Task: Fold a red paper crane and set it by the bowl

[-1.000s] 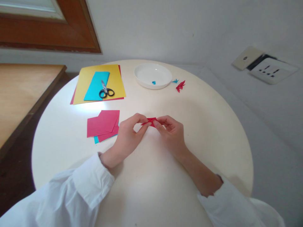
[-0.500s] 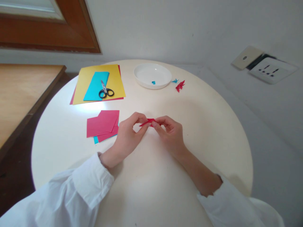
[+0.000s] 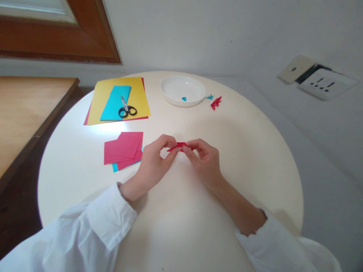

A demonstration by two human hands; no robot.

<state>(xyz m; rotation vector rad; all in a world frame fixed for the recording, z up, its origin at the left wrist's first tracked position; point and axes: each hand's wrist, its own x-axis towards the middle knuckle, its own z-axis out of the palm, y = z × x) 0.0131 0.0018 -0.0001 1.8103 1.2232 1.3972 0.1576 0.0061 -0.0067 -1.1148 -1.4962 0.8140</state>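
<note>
Between my hands, a small piece of folded red paper (image 3: 181, 144) is held just above the middle of the round table. My left hand (image 3: 157, 156) pinches its left part between thumb and forefinger. The thumb and fingers of my right hand (image 3: 204, 156) close on its right part. My fingertips cover some of the folds. Beside my left hand lies a loose pile of red paper squares (image 3: 123, 149), with a blue paper corner (image 3: 115, 167) sticking out underneath.
Scissors (image 3: 126, 109) with black handles lie on folded blue paper (image 3: 113, 104), over yellow paper (image 3: 138, 98) at the back left. A white dish (image 3: 170, 96) holds a small blue paper piece (image 3: 184, 99). Right of it are a blue paper crane (image 3: 210, 97) and red folded paper cranes (image 3: 216, 103).
</note>
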